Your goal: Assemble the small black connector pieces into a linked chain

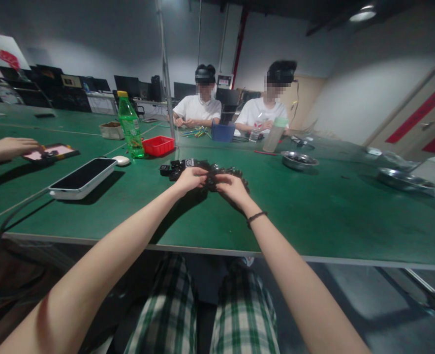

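Observation:
A heap of small black pieces [176, 169] lies on the green table in front of me; a few look like little cubes, one with a white mark on top. My left hand [191, 181] comes in from the left side of the heap, thumb and fingers closed. Opposite it, my right hand [234, 189] is closed in a pinch as well. Between the two sets of fingertips is a small black piece [211, 182], which both hands seem to grip. Its exact kind is too small and dark to tell.
Left of the heap are a white tray with a black top [84, 178], a green bottle [129, 125] and a red basket [159, 146]. To the right stands a metal bowl [299, 161]. Another person's hand [13, 147] works at far left; two people sit opposite.

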Tool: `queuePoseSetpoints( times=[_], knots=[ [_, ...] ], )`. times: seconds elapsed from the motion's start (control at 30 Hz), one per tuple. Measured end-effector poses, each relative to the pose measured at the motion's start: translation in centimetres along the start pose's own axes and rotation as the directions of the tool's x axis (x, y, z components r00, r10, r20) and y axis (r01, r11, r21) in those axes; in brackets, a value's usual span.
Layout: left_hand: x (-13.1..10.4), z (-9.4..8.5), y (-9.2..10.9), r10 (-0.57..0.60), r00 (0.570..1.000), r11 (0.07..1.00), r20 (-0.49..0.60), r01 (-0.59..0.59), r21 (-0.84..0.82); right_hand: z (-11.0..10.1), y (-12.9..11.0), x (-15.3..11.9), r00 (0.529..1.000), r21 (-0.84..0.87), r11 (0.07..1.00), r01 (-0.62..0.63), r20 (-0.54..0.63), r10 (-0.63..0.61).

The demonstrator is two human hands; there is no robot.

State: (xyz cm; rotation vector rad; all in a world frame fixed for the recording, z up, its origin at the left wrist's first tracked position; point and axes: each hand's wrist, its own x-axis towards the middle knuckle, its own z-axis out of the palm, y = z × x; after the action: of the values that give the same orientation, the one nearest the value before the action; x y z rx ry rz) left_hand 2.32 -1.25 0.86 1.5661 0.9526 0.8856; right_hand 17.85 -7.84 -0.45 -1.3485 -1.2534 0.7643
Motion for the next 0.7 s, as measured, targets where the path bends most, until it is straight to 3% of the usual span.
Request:
queuePoseSetpoints(
  times=[0.7],
  knots=[
    [-0.07,0.1,0.26,-0.047,0.999,0.999,0.025,0.048,-0.007,-0.11,0.03,0.04,1.0,-0.001,1.0,0.021,0.023,-0.021]
  ],
)
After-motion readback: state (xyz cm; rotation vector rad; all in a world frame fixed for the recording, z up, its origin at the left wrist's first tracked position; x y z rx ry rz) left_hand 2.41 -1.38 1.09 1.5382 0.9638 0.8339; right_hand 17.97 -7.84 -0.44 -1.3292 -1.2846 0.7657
